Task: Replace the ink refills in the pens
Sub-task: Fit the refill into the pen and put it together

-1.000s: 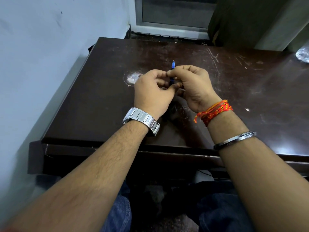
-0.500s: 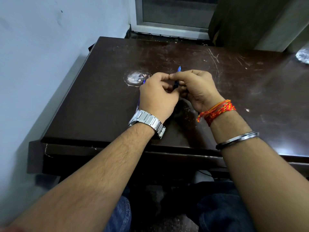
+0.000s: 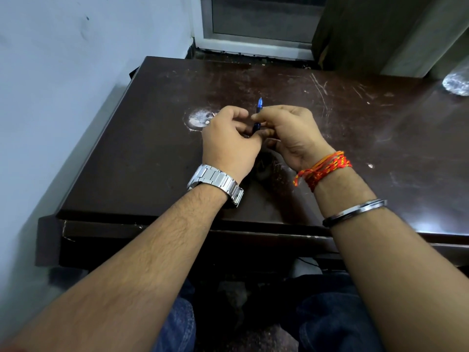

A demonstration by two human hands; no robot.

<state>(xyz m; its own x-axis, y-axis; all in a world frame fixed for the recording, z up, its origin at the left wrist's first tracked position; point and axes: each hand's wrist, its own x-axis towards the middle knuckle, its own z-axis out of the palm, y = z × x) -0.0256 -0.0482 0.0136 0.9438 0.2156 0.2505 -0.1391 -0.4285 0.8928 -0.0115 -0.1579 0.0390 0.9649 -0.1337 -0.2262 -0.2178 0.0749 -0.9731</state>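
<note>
A blue pen (image 3: 259, 107) stands nearly upright between my two hands, its tip pointing away from me. My right hand (image 3: 291, 133) pinches the pen's upper part with thumb and fingers. My left hand (image 3: 229, 142) is curled around the lower part of the barrel (image 3: 255, 128), which is mostly hidden behind its fingers. Both hands hover just above the dark brown table (image 3: 152, 161). I cannot see a loose refill.
A white worn patch (image 3: 199, 118) marks the tabletop left of my hands. A crinkled clear object (image 3: 456, 83) lies at the far right edge. A pale wall runs along the left, and a window frame (image 3: 253, 44) stands behind the table.
The pen's tip has risen further out above my right hand. My left hand has shifted slightly and the blue piece seen at its left side half a second ago is hidden.
</note>
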